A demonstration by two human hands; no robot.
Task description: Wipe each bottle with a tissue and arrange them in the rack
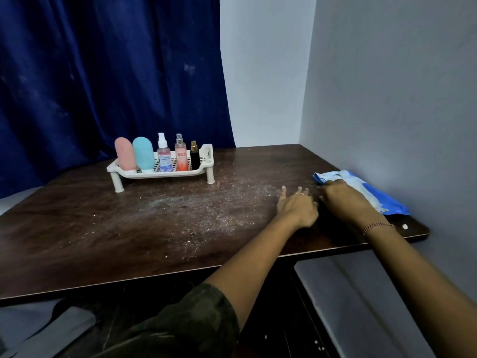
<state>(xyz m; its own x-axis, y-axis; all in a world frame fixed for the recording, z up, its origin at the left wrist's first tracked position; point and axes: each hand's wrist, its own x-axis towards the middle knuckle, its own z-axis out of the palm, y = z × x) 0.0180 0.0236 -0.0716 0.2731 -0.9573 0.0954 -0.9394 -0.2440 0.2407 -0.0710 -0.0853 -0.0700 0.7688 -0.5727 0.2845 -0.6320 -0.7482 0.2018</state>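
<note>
Five bottles stand upright in the white rack at the far left of the table — pink bottle, teal bottle, clear spray bottle, orange spray bottle, small black bottle. All look light, hard and smooth, so prob. slippery. The sprays are narrow, so best taken round the body, not the nozzle.

Left grip lies flat on the table, fingers straight and apart, holding nothing. Right grip, just beside it, rests on the blue-white tissue pack by the wall; can't tell if its fingers pinch a sheet. Tissue looks soft, thin, easily torn — pull w/ a light pinch.
</note>
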